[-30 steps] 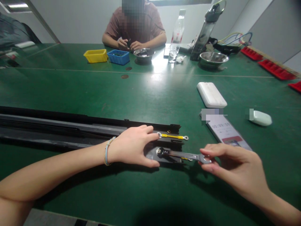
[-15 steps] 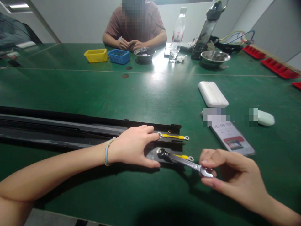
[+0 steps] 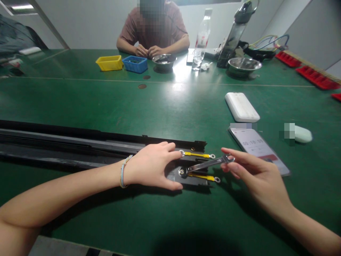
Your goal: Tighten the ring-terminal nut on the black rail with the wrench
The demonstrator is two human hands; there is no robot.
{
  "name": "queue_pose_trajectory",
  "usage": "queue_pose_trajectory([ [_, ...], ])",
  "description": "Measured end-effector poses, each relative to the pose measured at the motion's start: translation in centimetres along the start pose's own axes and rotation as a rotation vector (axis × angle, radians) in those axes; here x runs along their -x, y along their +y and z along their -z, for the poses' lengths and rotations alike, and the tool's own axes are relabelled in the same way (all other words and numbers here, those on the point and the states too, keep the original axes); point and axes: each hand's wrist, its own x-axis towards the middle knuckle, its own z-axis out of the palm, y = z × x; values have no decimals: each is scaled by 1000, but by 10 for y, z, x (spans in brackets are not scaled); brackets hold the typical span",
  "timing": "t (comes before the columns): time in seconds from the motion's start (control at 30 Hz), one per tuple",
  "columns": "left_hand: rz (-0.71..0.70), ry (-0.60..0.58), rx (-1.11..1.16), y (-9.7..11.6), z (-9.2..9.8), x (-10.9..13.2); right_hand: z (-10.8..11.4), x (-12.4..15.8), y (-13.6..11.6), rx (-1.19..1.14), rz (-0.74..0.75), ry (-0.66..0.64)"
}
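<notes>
A long black rail (image 3: 80,144) lies across the green table (image 3: 170,103). My left hand (image 3: 153,165) presses on its right end, thumb and fingers curled around the end plate. A small ratchet wrench (image 3: 204,165) sits with its head on a fastener on that plate. My right hand (image 3: 250,174) pinches the wrench's free end between fingertips. Two yellow-sleeved wires with ring terminals lie there, one (image 3: 198,155) above the wrench, the other (image 3: 204,177) below it.
A phone (image 3: 258,147) with a timer, a white power bank (image 3: 242,106) and a white case (image 3: 303,134) lie right of my hands. Far across, a seated person (image 3: 153,32) works near yellow (image 3: 109,63) and blue (image 3: 135,64) bins, steel bowls (image 3: 243,65), bottles and red trays (image 3: 317,76).
My right hand swung the wrench handle first towards me, then away and up towards the phone, pivoting about its head. My left hand stayed on the rail end.
</notes>
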Motion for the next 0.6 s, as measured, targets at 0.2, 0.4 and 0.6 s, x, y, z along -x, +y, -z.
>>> queue_pose_trajectory([
  [0.2, 7, -7, 4, 0, -1, 1, 0, -3, 7, 37, 46, -5],
  [0.4, -1, 1, 0, 0, -7, -5, 9, -2, 10, 61, 232, -11],
  [0.6, -1, 1, 8, -1, -8, -10, 13, 1, 13, -104, 447, -181],
])
